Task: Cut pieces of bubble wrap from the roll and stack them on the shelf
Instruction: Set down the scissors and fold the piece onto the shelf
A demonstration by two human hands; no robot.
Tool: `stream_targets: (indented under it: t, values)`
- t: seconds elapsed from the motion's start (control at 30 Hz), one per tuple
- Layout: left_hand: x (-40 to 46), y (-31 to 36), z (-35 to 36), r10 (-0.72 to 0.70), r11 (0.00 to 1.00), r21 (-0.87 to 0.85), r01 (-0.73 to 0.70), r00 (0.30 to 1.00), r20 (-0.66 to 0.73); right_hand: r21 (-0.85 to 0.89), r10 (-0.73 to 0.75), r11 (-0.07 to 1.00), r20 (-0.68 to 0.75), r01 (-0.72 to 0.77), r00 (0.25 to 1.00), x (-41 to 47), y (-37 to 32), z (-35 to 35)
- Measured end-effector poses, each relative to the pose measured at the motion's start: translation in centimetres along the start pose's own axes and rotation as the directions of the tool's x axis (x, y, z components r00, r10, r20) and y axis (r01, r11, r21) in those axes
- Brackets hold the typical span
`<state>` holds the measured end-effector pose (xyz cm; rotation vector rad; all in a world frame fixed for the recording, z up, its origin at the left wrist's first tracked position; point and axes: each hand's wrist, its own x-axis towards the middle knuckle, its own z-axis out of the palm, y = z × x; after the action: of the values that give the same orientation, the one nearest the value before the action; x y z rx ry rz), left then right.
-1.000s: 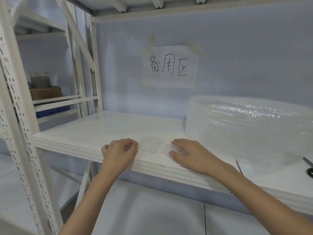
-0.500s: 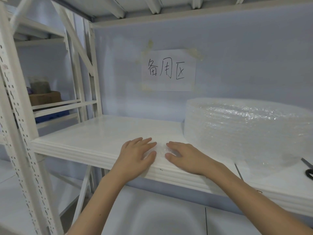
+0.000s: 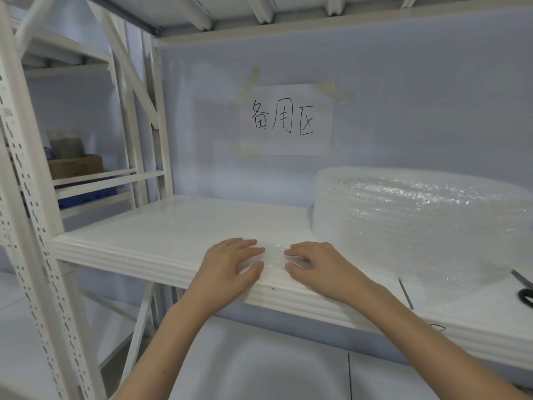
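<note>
A small, clear, flat piece of bubble wrap (image 3: 274, 259) is being pressed onto the white metal shelf (image 3: 178, 226), close to its front lip. It is being held between the left hand (image 3: 230, 268) and the right hand (image 3: 320, 267), both lying palm-down with fingers extended or only lightly bent; neither grip is being closed round anything. By judgement, the piece is being flattened and squared so that further pieces can be stacked on it evenly, and the front position is being used for easy reach.

Just to the right of the right-hand grip, the large translucent roll of bubble wrap (image 3: 418, 223) is being kept on the same shelf, its loose end trailing toward the shelf's front edge, presumably so the next length can be drawn off. Further right, at the frame edge, black-handled scissors (image 3: 526, 293) are lying.

Above and behind the grips, a white paper sheet (image 3: 287, 119) is being held to the pale blue wall by tape; handwritten characters reading "备用区" are legible. No brand marking is being observed.
</note>
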<state>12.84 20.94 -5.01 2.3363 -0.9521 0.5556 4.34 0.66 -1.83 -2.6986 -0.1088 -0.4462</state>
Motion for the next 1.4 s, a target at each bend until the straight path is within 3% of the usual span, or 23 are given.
stream_targets:
  t: [0.13,0.73,1.07,1.4]
  values:
    - [-0.5,-0.1,-0.4,-0.026,0.997,-0.075,0.024,0.999,-0.028,0.012,-0.015,1.000,0.009,0.014,1.000,0.2,0.0,0.1]
    - [-1.2,-0.6,-0.8,-0.027,0.999,-0.030,0.026,0.999,-0.020,0.032,-0.018,0.999,-0.002,0.018,1.000,0.5,0.3,0.7]
    - [-2.6,-0.8,-0.4,-0.004,1.000,0.030,0.003,1.000,0.012,0.005,-0.021,1.000,0.062,0.020,0.998,0.4,0.0,0.8]
    - [-2.4,-0.9,-0.3,-0.038,0.999,-0.012,0.038,0.999,0.004,-0.005,-0.028,1.000,0.069,0.028,0.997,0.5,0.1,1.0]
